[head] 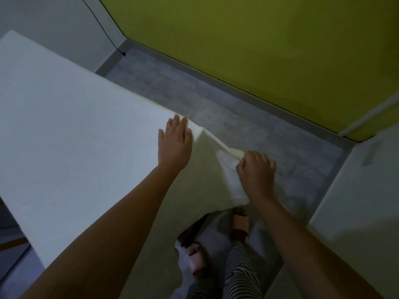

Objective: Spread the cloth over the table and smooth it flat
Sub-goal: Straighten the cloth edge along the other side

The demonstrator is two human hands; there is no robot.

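- Cloth [75, 130]: pale sheet lying over the desk, which is hidden beneath it. The top surface looks smooth to the left. The near right corner hangs off the edge toward the person's legs, so the drape on this side appears unfinished.
- Floor [216, 108]: grey tiles beyond the desk corner, where the loose cloth overhangs.
- Left hand [174, 145]: laid palm-down on the cloth just inside the desk corner, its fingers [176, 124] straight and close together. It probably acts as an anchor, pinning the flat part so that pulling elsewhere does not drag it.
- Right hand [257, 169]: held off the desk, beyond the corner, with its fingers [262, 158] curled round a bunched piece of the hanging edge. The pull seems aimed outward and down, to draw slack off the top.
- Ridge [213, 139]: a taut fold running from the pinned corner to the gripped edge, showing tension between the two hands. It would need to be released and stroked down for the corner to lie flat.
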